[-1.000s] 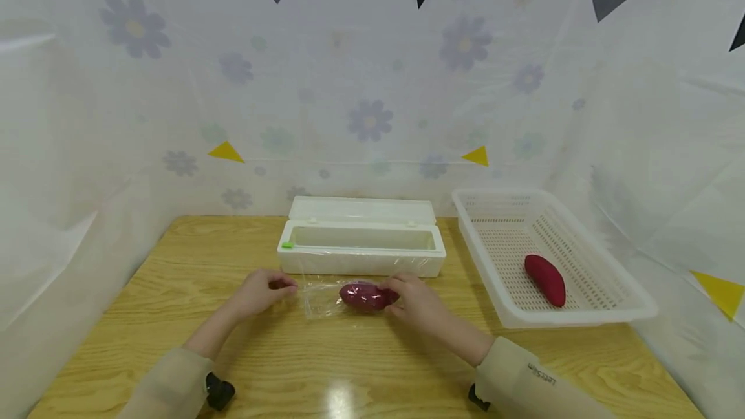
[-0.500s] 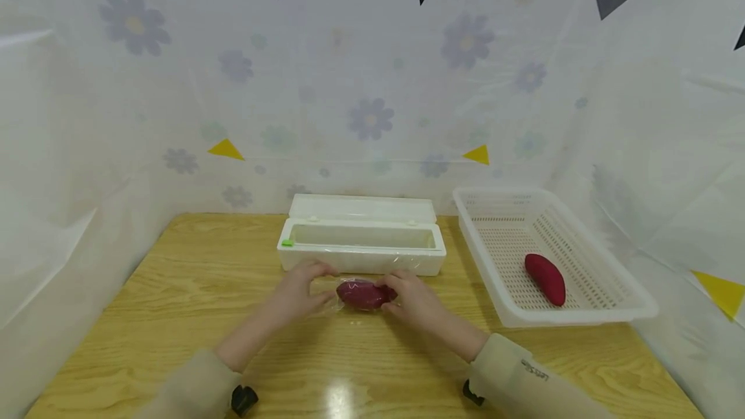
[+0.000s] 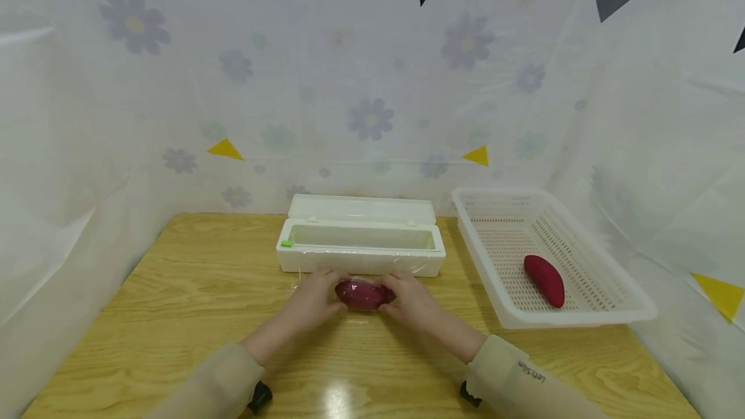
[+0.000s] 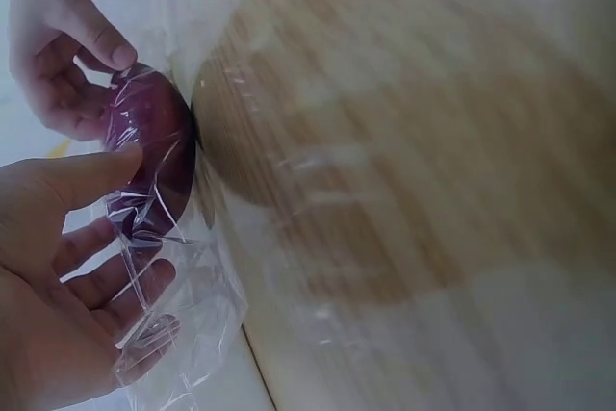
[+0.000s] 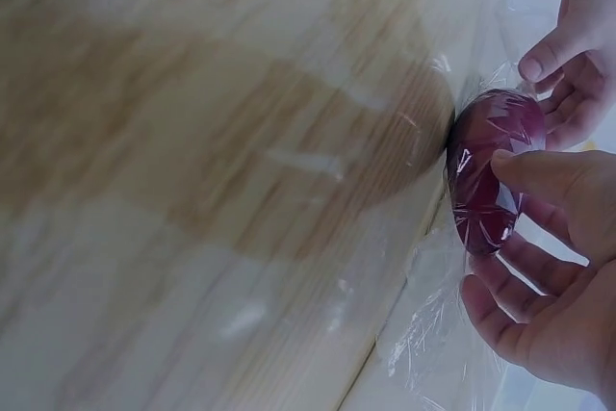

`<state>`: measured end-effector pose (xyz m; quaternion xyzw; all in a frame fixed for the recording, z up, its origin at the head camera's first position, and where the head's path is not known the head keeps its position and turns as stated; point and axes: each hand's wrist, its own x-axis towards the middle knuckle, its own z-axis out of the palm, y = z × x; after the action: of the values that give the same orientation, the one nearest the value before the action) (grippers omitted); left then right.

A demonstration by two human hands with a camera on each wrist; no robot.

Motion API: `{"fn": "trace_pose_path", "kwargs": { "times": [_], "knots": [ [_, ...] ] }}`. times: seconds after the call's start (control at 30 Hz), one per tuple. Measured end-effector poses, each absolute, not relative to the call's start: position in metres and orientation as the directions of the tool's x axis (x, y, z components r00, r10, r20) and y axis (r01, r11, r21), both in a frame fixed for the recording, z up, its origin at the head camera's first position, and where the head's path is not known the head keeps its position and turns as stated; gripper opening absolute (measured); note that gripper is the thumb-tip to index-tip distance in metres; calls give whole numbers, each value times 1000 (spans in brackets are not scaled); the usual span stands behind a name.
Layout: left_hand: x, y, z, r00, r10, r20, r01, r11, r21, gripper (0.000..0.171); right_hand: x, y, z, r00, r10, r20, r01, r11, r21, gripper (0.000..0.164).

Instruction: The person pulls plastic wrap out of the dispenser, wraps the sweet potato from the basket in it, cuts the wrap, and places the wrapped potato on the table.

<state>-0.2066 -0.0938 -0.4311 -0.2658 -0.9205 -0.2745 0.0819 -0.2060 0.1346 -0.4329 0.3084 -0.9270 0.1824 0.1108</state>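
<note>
A dark red-purple sweet potato (image 3: 362, 295), covered with clear, wrinkled cling film (image 4: 207, 324), lies on the wooden table. My left hand (image 3: 311, 299) grips its left end, thumb pressed on the near side and fingers round the far side. At the right end, my right hand (image 3: 414, 302) pinches it the same way, as the right wrist view shows with the thumb on the sweet potato (image 5: 486, 166). Loose film hangs past both ends. Just behind stands a long white cling film box (image 3: 361, 260), its lid raised and a green slider (image 3: 287, 244) on its left edge.
To the right stands a white plastic basket (image 3: 582, 319) with a second red sweet potato (image 3: 544, 281) in it. The wooden table (image 3: 192, 264) reaches back to a flowered curtain (image 3: 372, 83).
My left hand has moved right from beside the flat film to the sweet potato's left end and now grips it. The film there is drawn in around it. My right hand has kept its hold.
</note>
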Motion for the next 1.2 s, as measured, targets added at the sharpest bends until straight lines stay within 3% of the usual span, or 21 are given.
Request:
{"fn": "trace_pose_path", "kwargs": {
  "times": [0.23,0.4,0.7,1.0,1.2],
  "knots": [
    [-210,-93,-436,-852,435,290,523,726,447,50,-210,133,-436,-794,-531,295,-603,750,-271,43],
    [-216,-94,-438,-833,436,340,549,721,422,44,-211,131,-436,-800,-521,298,-594,757,-270,42],
    [-224,-95,-438,-814,473,338,573,747,335,40,-216,128,-438,-761,-529,376,-616,771,-160,40],
    [-230,-92,-435,-895,361,262,446,735,511,25,-221,130,-440,-798,-467,381,-573,785,-238,33],
    [-233,-88,-436,-901,326,287,431,744,510,16,-227,130,-441,-795,-445,413,-567,786,-246,27]
  ]
}}
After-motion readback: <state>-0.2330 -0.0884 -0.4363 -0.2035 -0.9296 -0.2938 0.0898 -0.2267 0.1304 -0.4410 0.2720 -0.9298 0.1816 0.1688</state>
